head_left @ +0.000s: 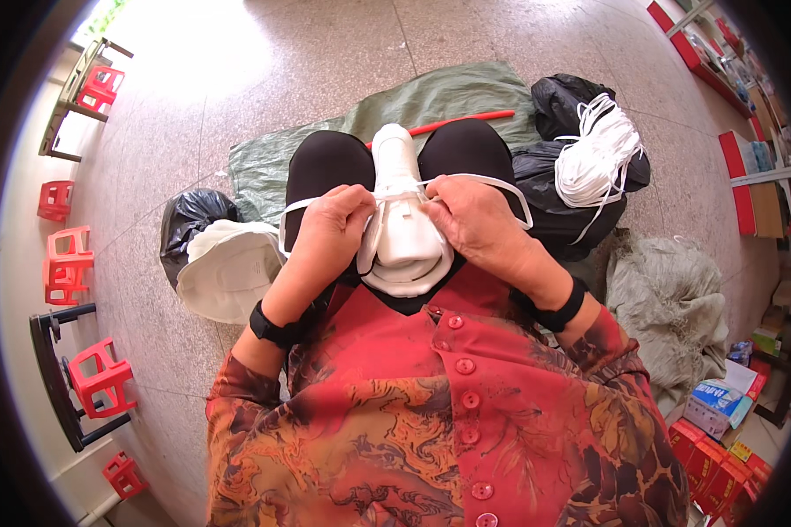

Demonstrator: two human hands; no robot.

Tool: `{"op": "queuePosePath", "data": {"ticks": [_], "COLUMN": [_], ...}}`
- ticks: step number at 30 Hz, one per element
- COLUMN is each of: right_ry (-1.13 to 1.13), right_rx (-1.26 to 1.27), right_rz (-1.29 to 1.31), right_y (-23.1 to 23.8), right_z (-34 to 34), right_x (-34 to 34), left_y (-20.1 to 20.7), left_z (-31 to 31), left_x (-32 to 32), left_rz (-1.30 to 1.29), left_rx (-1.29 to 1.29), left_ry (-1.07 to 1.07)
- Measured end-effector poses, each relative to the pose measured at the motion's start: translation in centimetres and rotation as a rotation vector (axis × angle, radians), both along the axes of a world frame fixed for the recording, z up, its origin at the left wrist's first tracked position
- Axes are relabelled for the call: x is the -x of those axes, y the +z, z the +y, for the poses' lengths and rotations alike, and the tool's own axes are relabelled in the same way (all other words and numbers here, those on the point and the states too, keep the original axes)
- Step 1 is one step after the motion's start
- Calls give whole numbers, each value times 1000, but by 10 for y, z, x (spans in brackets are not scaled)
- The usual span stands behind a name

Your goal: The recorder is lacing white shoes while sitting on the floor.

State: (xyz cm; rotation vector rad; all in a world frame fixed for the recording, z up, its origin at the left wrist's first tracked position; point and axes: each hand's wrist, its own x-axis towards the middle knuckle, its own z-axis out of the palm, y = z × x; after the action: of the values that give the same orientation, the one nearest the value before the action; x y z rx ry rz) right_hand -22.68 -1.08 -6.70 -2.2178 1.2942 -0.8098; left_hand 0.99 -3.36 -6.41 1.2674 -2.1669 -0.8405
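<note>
A white stack of moulded, shoe-shaped pieces (404,241) lies in the person's lap, its narrow rounded end between the two black-clad knees (330,171). Its long axis runs nearly straight away from the torso: the narrow end points away, and the broad, layered end faces the shirt (466,413). A white cord (398,191) crosses it around the middle. The left hand (336,215) has its grip closed on the cord at the stack's left side; the right hand's (476,218) grip is clamped on it at the right. Slack cord loops outward beyond both hands. Past the knees, a red rod (475,117) lies over a green woven sheet (264,176) on the floor (325,70).
</note>
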Motion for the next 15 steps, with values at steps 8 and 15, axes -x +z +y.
{"op": "queuePosePath", "data": {"ticks": [8,15], "right_ry": [-195,-195], "right_rx": [28,112], "right_rz": [105,-49], "right_y": [1,-16], "right_z": [29,24], "right_x": [-14,-8], "left_y": [19,-17], "left_z": [41,25], "left_x": [18,10], "left_rz": [-61,162], "left_rx": [78,121], "left_ry": [157,182]}}
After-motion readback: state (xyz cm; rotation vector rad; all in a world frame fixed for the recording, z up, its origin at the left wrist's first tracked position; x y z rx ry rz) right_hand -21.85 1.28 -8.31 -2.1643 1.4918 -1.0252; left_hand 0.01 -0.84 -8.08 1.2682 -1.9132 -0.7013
